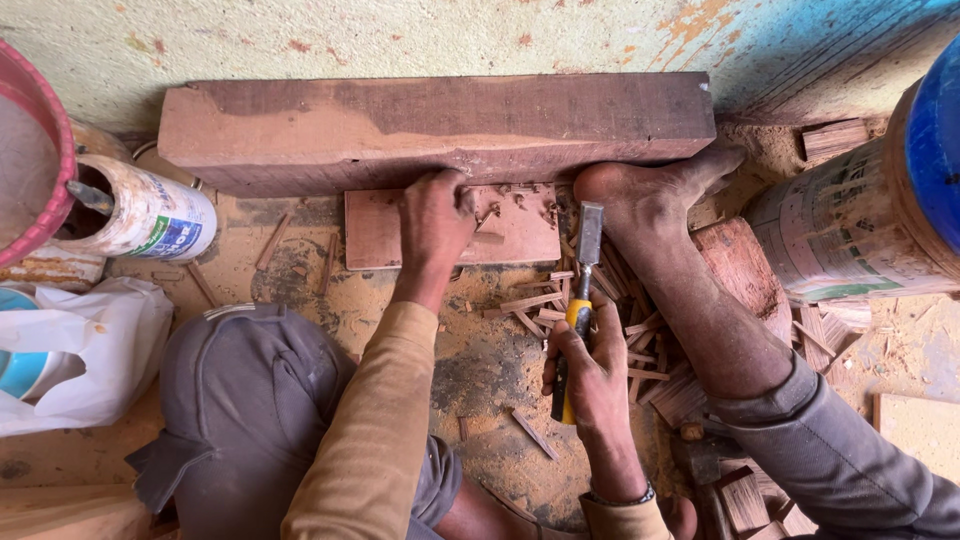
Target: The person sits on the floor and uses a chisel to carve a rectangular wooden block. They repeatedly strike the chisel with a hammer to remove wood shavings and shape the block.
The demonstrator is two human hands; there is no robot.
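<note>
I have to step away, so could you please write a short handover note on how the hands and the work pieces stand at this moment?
Left hand: pressed flat on the small wooden board, holding it on the floor against the big timber beam.
Right hand: closed grip on the yellow-handled chisel, blade pointing toward the board's right end, tip just short of it.
Right foot braced against the beam beside the board.
Done: wood chips and sawdust lie round the board, and its top surface looks cut near the beam.
Left: the board remains in place; how much more cutting it needs cannot be told.
</note>
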